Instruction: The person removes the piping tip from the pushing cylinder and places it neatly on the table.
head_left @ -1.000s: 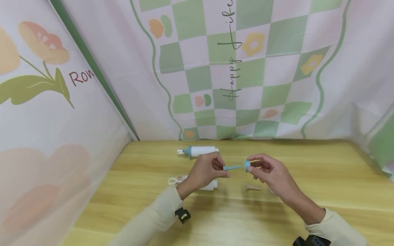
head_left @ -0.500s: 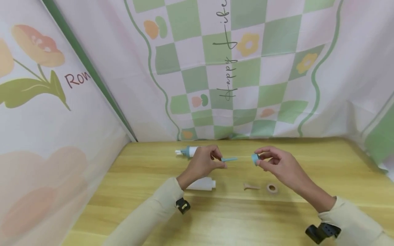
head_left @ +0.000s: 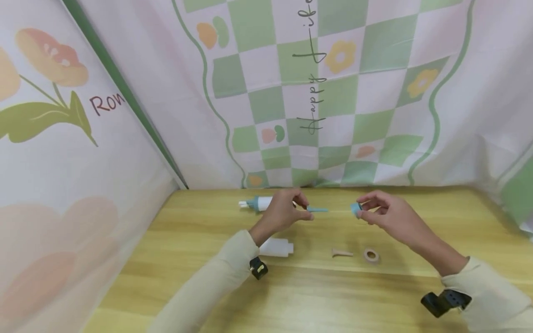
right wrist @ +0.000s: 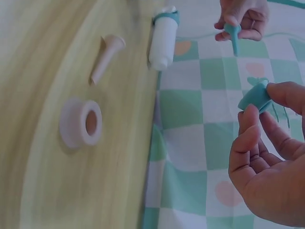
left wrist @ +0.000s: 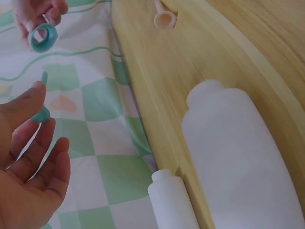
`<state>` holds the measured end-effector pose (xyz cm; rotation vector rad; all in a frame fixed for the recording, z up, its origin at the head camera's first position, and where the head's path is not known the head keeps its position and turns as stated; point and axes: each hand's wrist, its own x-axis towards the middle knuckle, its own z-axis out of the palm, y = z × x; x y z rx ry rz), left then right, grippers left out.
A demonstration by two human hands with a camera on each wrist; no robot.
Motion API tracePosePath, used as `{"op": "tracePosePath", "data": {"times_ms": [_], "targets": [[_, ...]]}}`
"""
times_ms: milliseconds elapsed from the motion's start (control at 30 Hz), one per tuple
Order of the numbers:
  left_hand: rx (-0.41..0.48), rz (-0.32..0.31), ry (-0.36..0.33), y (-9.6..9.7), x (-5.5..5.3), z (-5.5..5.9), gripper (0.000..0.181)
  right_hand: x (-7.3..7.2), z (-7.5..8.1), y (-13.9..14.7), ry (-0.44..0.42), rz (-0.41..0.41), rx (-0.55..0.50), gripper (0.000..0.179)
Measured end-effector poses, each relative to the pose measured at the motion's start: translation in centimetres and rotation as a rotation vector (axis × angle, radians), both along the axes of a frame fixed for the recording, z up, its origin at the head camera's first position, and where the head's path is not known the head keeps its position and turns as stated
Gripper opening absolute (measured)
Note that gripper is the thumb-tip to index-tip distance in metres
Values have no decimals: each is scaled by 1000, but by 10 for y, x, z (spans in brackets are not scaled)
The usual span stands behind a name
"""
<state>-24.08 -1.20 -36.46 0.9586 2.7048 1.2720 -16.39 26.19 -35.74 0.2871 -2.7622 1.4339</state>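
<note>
Between the thumb and fingers of my left hand (head_left: pixel 283 212) is a small teal tapered nozzle (head_left: pixel 318 210), its thin end pointing right. Its flared base shows in the left wrist view, low in the pinch. My right hand (head_left: pixel 393 216) pinches a teal ring cap (head_left: pixel 356 209) by its side. An opening through this cap is visible in the left wrist view. Both pieces are held above the table, with a gap between them. Below lie a beige nozzle (head_left: pixel 343 253) and a beige ring cap (head_left: pixel 371 255) on the wood.
A white bottle (head_left: pixel 278 248) lies on its side below my left forearm, partly covered. Further back lies another white bottle with a teal top (head_left: pixel 252 203), partly behind the left hand. A patterned cloth (head_left: pixel 337 111) hangs along the back edge of the wooden table (head_left: pixel 437 236).
The hands have moved apart and slightly up; the ring cap has gone right, away from the teal nozzle's tip. The beige ring cap, earlier hidden by the right hand, now shows.
</note>
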Motion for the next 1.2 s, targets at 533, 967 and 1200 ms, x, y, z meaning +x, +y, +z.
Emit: {"op": "tracePosePath", "data": {"times_ms": [533, 967, 1200], "targets": [[-35, 22, -16, 31, -18, 7, 21, -19, 3, 27, 21, -82, 73, 53], [-34, 68, -50, 53, -36, -7, 23, -37, -11, 34, 22, -88, 102, 47], [-34, 60, -94, 65, -44, -18, 25, -45, -14, 33, 20, -81, 125, 48]]}}
